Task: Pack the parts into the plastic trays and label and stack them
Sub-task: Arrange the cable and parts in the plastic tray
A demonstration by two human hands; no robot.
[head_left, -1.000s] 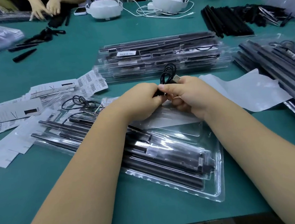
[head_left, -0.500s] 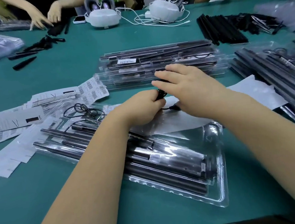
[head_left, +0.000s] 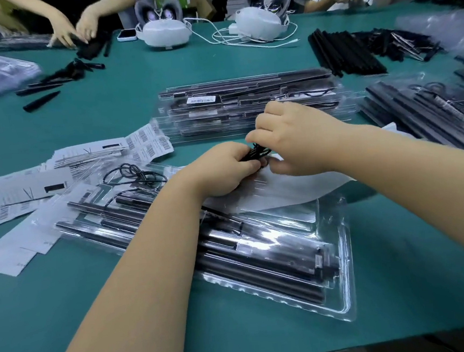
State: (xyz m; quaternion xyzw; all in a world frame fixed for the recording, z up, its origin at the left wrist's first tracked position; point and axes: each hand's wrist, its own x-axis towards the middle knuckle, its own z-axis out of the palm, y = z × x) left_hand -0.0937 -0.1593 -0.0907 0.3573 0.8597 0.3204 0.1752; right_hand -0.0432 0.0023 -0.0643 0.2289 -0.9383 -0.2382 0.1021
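A small black coiled cable (head_left: pixel 258 154) is pinched between my left hand (head_left: pixel 224 169) and my right hand (head_left: pixel 295 139), above the far end of a clear plastic tray (head_left: pixel 341 250) that holds long black rods. The two hands touch over the cable, and most of it is hidden by the fingers. Behind them lies a stack of packed, labelled trays (head_left: pixel 246 101). Sheets of barcode labels (head_left: pixel 149 142) are spread at the left.
More filled trays (head_left: pixel 427 113) lie at the right, loose black rods (head_left: pixel 346 50) behind them. A white plastic sheet (head_left: pixel 282 188) lies under my hands. Two white headsets (head_left: pixel 165 33) and other people's hands sit at the far table edge. A loose cable (head_left: pixel 133 171) rests on a tray at left.
My right hand, flat over the cable half a second ago, has curled down and now pinches it together with the left. The cable loop that stood up earlier is bundled lower.
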